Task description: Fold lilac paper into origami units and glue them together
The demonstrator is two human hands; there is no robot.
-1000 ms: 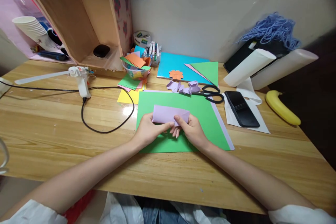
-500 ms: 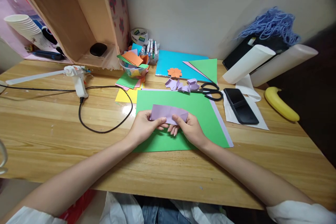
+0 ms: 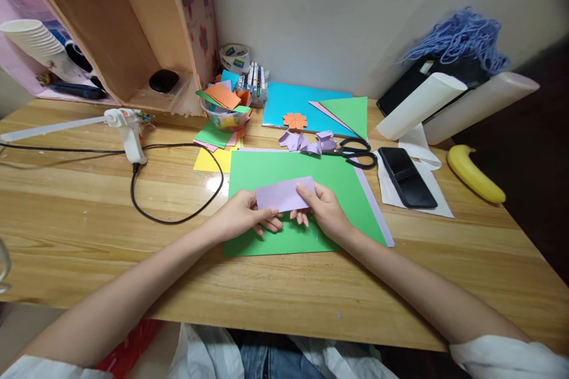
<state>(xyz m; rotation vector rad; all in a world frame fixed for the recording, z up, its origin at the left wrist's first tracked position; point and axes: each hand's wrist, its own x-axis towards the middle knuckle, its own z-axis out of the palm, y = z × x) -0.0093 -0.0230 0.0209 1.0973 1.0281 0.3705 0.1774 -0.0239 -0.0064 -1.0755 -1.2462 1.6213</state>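
Note:
Between my hands is a purple paper rectangle, held just above a green sheet. My left hand grips its lower left, thumb along the bottom edge and fingers behind. At the right end, my right hand pinches the paper, its thumb lying on the front face. Past the sheet's far edge lie purple paper pieces, with black-handled scissors beside them. An orange paper flower rests on a blue sheet.
To the left stands a white glue gun with a looped black cord. A plastic bowl holds coloured paper scraps. On the right are a phone, a banana and a white paper roll. A wooden box stands at the back left.
The purple paper has turned from a slightly bent strip to a flat, tilted one, its right end raised. My left fingers have spread a little beneath it.

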